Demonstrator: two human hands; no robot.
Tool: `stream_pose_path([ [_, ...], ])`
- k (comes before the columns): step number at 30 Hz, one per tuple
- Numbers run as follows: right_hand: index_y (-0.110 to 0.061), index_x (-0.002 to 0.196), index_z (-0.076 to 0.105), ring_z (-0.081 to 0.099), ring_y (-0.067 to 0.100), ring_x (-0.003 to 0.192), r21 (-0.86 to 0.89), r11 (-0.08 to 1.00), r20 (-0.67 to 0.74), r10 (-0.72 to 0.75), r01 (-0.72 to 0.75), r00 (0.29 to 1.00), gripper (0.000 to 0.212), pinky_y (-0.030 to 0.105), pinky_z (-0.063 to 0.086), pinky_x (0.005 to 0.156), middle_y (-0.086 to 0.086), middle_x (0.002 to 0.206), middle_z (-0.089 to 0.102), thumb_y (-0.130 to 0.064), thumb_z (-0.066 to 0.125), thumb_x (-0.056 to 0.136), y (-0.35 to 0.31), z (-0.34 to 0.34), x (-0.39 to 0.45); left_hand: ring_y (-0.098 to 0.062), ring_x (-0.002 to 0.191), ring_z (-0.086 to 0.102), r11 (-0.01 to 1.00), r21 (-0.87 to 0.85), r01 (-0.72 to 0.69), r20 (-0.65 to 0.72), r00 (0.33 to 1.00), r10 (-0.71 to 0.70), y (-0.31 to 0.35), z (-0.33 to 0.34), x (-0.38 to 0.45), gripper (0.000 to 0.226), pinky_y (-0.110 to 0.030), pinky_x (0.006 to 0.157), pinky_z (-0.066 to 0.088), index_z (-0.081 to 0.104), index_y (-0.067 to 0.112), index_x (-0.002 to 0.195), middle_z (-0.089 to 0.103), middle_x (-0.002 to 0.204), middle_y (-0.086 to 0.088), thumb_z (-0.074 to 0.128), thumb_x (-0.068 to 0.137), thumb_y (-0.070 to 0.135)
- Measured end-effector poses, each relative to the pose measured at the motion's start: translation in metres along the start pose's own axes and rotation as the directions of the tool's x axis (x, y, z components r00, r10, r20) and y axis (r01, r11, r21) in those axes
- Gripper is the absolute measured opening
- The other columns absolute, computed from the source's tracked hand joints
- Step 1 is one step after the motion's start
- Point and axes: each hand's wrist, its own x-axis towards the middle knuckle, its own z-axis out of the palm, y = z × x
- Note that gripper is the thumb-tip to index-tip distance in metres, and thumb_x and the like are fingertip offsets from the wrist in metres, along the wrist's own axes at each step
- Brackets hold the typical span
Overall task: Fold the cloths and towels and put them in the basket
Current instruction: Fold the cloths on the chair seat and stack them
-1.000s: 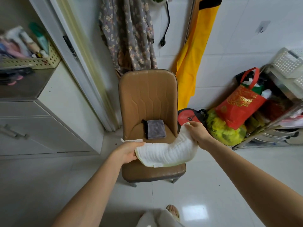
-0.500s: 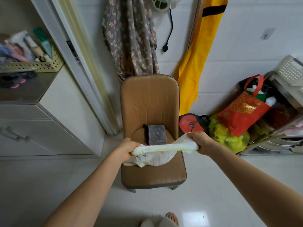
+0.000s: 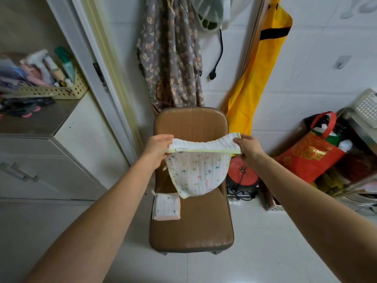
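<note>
Two bare hands raised level over a tan padded leather chair (image 3: 191,225), stretching a white crinkled cloth with coloured specks and a pale green hem (image 3: 197,172) between them. Left hand (image 3: 158,149) at 9 o'clock of the cloth, fingers curled over the top hem, pinching one corner; right hand (image 3: 247,149) at 3 o'clock, fingers likewise curled round the opposite corner. Top edge taut and folded over toward the camera, lower part sagging in a rounded pouch, bottom hem hanging free just above the seat, not touching it. Lying flat at 7 o'clock of the hanging cloth, a small folded white cloth with a pink border (image 3: 166,207), set at the left edge of the seat and slightly overhanging it. Bare seat leather open at 5 and 6 o'clock. White tiled floor (image 3: 265,252) open at 6 o'clock around the chair's front. Crowding at 3 o'clock: a red round bag (image 3: 242,176) against the chair's side and a red shopping bag with gold print (image 3: 310,154) beyond. White cabinet (image 3: 61,170) at 9 o'clock, apart from the chair.
</note>
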Motion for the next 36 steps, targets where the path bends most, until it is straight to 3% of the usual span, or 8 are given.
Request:
stream_pose_path([
  [7,0.002,0.114,0.060,0.059,0.030,0.080,-0.223,0.974,-0.058,0.014,-0.027,0.998,0.026,0.034,0.047,0.065,0.020,0.091,0.063,0.002,0.048,0.091,0.042,-0.029,-0.014,-0.015,0.065,0.055,0.992,0.097,0.081,-0.035,0.996,-0.078,-0.033,-0.006,-0.038,0.021,-0.021,0.048,0.047,0.062,0.012,0.074,0.060,0.081,-0.009,0.057,0.091,0.000],
  [13,0.005,0.094,0.065,0.056,0.027,0.073,-0.447,0.882,-0.100,0.115,-0.148,0.988,0.020,0.038,0.052,0.057,0.015,0.082,0.057,0.002,0.050,0.082,0.126,-0.048,-0.043,-0.021,0.077,0.059,0.903,0.303,0.306,-0.065,0.951,-0.301,-0.117,-0.010,-0.061,0.018,-0.030,0.066,0.055,0.063,-0.002,0.108,0.062,0.098,-0.014,0.060,0.089,0.001],
  [17,-0.008,0.104,0.060,0.055,0.028,0.077,-0.518,0.826,-0.093,0.204,-0.223,0.974,0.024,0.025,0.043,0.045,0.013,0.098,0.056,0.003,0.049,0.085,0.170,-0.065,-0.067,-0.021,0.086,0.058,0.851,0.278,0.445,-0.013,0.888,-0.459,-0.167,-0.012,-0.086,0.023,-0.024,0.043,0.048,0.056,0.002,0.114,0.058,0.109,-0.013,0.055,0.091,-0.001],
  [22,-0.002,0.096,0.067,0.059,0.028,0.080,-0.496,0.817,-0.077,0.295,-0.294,0.952,0.023,0.027,0.051,0.054,0.015,0.096,0.061,0.011,0.053,0.083,0.211,-0.084,-0.086,-0.026,0.103,0.059,0.792,0.321,0.520,0.053,0.825,-0.563,-0.223,-0.019,-0.116,0.017,-0.033,0.078,0.054,0.061,-0.002,0.102,0.060,0.117,-0.016,0.059,0.086,-0.008],
  [25,-0.005,0.071,0.068,0.062,0.030,0.082,-0.491,0.818,-0.070,0.308,-0.302,0.949,0.026,0.037,0.057,0.074,0.014,0.088,0.064,0.016,0.054,0.079,0.226,-0.092,-0.092,-0.023,0.102,0.060,0.753,0.479,0.451,0.132,0.811,-0.570,-0.240,-0.024,-0.128,0.014,-0.030,0.093,0.050,0.062,0.003,0.082,0.062,0.105,-0.013,0.068,0.079,-0.009],
  [28,-0.011,0.063,0.069,0.058,0.026,0.081,-0.491,0.830,-0.016,0.295,-0.264,0.955,0.034,0.035,0.051,0.075,0.014,0.086,0.065,0.014,0.052,0.078,0.237,-0.097,-0.094,-0.024,0.102,0.061,0.607,0.750,0.263,0.136,0.837,-0.530,-0.254,-0.030,-0.128,0.029,-0.033,0.092,0.051,0.067,0.001,0.098,0.065,0.106,-0.012,0.075,0.071,-0.002],
  [31,-0.011,0.074,0.071,0.057,0.025,0.085,-0.529,0.825,0.115,0.302,-0.199,0.946,0.031,0.027,0.045,0.071,0.013,0.093,0.065,0.011,0.051,0.080,0.246,-0.096,-0.092,-0.025,0.099,0.061,0.445,0.892,0.081,0.160,0.863,-0.479,-0.266,-0.030,-0.123,0.034,-0.032,0.080,0.052,0.063,0.002,0.106,0.063,0.104,-0.011,0.072,0.073,-0.003],
  [36,-0.003,0.099,0.071,0.057,0.015,0.085,-0.602,0.783,0.143,0.298,-0.156,0.944,0.036,0.014,0.043,0.073,0.005,0.098,0.063,0.014,0.045,0.080,0.283,-0.087,-0.072,-0.023,0.082,0.064,0.362,0.918,-0.163,0.256,0.939,-0.228,-0.296,-0.025,-0.091,0.011,-0.031,0.062,0.044,0.067,0.007,0.082,0.069,0.086,-0.008,0.057,0.087,0.005],
])
